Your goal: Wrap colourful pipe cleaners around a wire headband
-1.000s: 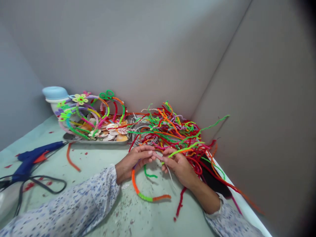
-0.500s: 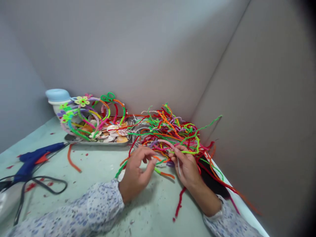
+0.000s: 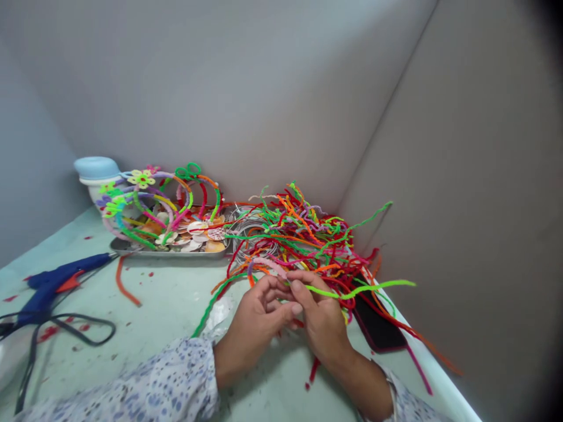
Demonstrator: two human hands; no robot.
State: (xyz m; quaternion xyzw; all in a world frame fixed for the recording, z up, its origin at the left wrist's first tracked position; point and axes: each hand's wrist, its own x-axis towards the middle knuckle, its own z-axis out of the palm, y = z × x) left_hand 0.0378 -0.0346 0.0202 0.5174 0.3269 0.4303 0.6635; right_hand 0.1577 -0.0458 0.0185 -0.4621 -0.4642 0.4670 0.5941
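Note:
My left hand (image 3: 257, 319) and my right hand (image 3: 323, 319) meet in front of a big tangle of coloured pipe cleaners (image 3: 308, 237). Both pinch at the same spot, fingers closed. A lime green pipe cleaner (image 3: 365, 287) runs from my right fingers out to the right. A curved band wrapped in green and orange pipe cleaner (image 3: 215, 299) arcs from under my left fingers down to the left. Which strand each finger grips is partly hidden by the hands.
A metal tray (image 3: 132, 247) with finished pipe-cleaner headbands (image 3: 153, 202) and round cut-outs sits at the back left, beside a blue-lidded jar (image 3: 94, 170). A blue glue gun (image 3: 57, 281) with black cable lies at left. A dark phone (image 3: 378, 328) lies right. Grey walls enclose the corner.
Both hands came nearer to me and closed together. The green and orange band was lifted and turned. A lime pipe cleaner was pulled from the pile and now sticks out right.

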